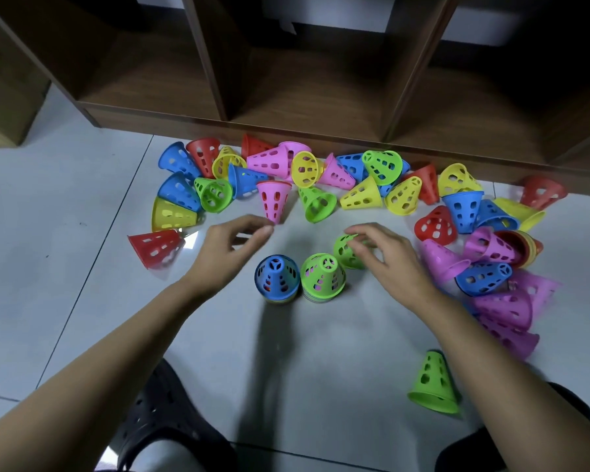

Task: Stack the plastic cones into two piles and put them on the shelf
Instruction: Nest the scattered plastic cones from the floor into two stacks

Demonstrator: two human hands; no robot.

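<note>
The pale tiled floor (65,267) is carrying a loose band of coloured cones (360,195) across the middle of the frame, most lying on their sides, just below the brown shelf (286,120) that is standing on it along the top. At centre a blue-topped pile (277,279) and a green-topped pile (322,277) are standing upright side by side. A lone green cone (435,383) is standing at lower right, and a black shoe (164,413) is resting at lower left.
</note>
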